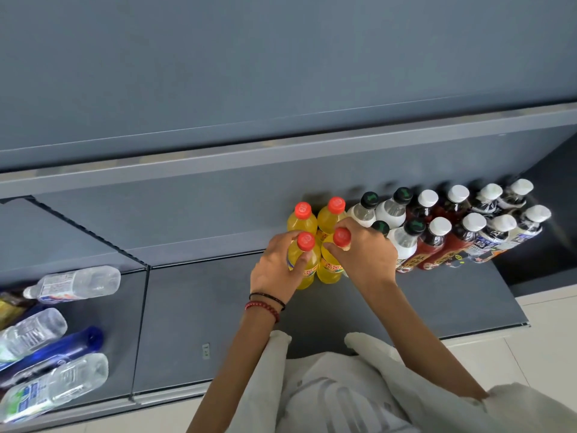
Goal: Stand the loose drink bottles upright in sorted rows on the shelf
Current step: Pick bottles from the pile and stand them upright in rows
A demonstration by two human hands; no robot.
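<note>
Head view: both hands are clamped on the front pair of yellow bottles point(331, 271), which stand upright on the shelf point(218, 307) at the left end of a sorted block. The left hand point(278, 270) curls round the front-left bottle's shoulder. The right hand point(365, 257) grasps the front-right one at the neck, under its cap.

Yellow bottles number four, in two rows of two, touching. To their right stand four white bottles point(392, 210) with black caps, four red bottles point(434, 242) with white caps, and four labelled bottles point(487, 243) with white caps, each group two by two. Well to the left, lying down, are three clear bottles point(78, 284) and one blue bottle point(62, 346).

The yellow ones hold bright orange-yellow drink and have red caps and a yellow-and-red label.
</note>
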